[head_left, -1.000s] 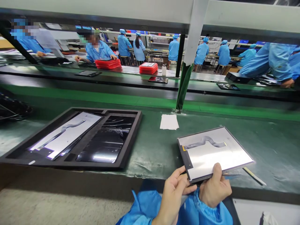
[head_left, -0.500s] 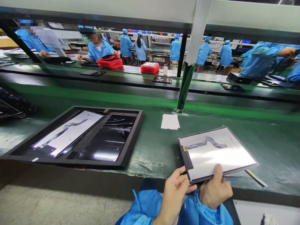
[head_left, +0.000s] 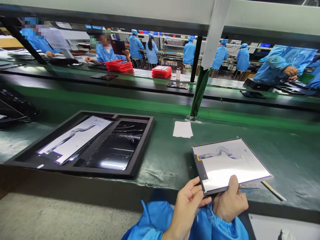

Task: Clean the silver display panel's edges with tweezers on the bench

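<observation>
A tablet-sized display panel (head_left: 230, 166) is tilted over the bench edge, its silvery back facing up. A grey ribbon flex cable (head_left: 220, 152) curves across that back. My right hand (head_left: 231, 201) grips the near edge, thumb on top and fingers underneath. At the near left corner, my left hand (head_left: 188, 203) holds the panel between thumb and fingers. A thin bluish pointed piece (head_left: 250, 190) sticks out beside my right hand; its kind is unclear. To the left, a black foam tray (head_left: 147, 140) holds another panel (head_left: 77, 136) with a ribbon cable and a glossy black panel (head_left: 117, 145).
Small white paper sheets (head_left: 183, 129) lie near a metal post (head_left: 200, 88). A pale strip (head_left: 273, 191) lies at the bench edge. Beyond the green ledge, dark panels (head_left: 178, 85) rest on a line, with stacked red trays (head_left: 161, 71) and several co-workers in blue behind.
The view has shifted slightly. My hands keep the same hold on the panel, which has barely moved. Across the line, a co-worker has raised a dark panel from beside the red stack.
</observation>
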Tool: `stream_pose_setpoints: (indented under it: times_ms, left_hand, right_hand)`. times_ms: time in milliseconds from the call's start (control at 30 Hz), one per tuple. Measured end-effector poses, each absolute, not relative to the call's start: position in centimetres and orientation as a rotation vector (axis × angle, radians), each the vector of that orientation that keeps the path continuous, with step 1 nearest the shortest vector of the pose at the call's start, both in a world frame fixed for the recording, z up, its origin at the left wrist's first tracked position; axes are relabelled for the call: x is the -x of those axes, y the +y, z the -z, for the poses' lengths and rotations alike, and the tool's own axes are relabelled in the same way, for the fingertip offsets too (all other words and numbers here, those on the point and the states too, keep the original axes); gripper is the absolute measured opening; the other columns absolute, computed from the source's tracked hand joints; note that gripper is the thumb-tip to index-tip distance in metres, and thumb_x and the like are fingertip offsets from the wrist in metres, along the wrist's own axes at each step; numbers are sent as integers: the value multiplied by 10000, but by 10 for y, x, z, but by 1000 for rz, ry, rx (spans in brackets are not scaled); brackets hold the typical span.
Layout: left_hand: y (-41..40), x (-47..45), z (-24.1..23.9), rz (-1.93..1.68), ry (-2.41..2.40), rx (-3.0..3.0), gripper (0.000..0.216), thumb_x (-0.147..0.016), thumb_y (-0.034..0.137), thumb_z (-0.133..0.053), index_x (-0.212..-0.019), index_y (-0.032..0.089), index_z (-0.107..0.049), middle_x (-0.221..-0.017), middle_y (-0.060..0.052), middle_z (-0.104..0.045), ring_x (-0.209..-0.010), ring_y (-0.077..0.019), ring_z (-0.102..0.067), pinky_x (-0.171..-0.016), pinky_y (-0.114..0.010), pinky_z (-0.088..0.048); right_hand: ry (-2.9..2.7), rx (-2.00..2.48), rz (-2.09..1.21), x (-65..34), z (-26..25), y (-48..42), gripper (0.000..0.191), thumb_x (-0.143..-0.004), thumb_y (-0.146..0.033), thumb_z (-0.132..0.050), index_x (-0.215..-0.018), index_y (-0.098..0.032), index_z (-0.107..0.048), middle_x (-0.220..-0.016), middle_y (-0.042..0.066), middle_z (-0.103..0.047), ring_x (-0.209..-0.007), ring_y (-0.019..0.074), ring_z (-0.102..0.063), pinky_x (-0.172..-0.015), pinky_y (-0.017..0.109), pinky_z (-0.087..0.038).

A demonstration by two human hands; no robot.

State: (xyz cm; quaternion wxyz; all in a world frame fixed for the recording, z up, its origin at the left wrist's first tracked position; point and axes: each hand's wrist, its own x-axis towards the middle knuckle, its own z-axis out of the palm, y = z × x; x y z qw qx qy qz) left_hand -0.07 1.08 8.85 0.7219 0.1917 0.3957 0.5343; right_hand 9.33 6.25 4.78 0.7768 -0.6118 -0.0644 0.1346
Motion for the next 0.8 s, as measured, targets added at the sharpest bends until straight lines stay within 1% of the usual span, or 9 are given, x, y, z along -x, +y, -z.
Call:
stream_pose_setpoints:
  times_ms: [233,433,567,667,800]
  left_hand:
    - [11,-1,-86,-1195,885,-409,637,-662,458,-867,-1170,119,-687,-1025,-172,-765,-985,-305,-717,-802,-344,-559]
    - [13,-2,-83,-1193,908,-428,672,-666,535,-841,-1164,111,-683,-974,-169,-774,-952,-306,-723,-828,-379,-552]
    - [14,-3,-84,-1170,920,-450,686,-676,578,-815,-1169,120,-683,-981,-159,-774,-969,-309,-719,-846,-392,-551]
    - [12,-3,-85,-1178,906,-428,662,-701,567,-803,-1177,124,-683,-1022,-161,-767,-1011,-315,-707,-857,-394,-549]
    - [10,-3,-87,-1199,884,-378,655,-680,513,-837,-1182,122,-683,-1038,-173,-762,-1024,-327,-704,-861,-399,-544]
  right_hand:
    - [-156,1325,-274,-92,-49,63,273,-716,-392,-771,-717,-145,-653,-855,103,-745,-859,286,-714,-734,376,-623]
    - [-167,1316,-259,-91,-50,64,336,-708,-424,-769,-823,-121,-680,-894,112,-746,-878,300,-713,-766,416,-623]
    - [-156,1313,-259,-91,-48,63,297,-709,-403,-765,-788,-133,-671,-859,94,-740,-859,287,-712,-752,403,-625]
    - [-149,1317,-263,-93,-46,63,260,-709,-374,-769,-750,-141,-662,-830,84,-734,-819,270,-714,-708,375,-628]
    - [-170,1327,-257,-95,-43,63,271,-727,-369,-762,-807,-126,-673,-852,89,-743,-810,270,-718,-675,366,-628]
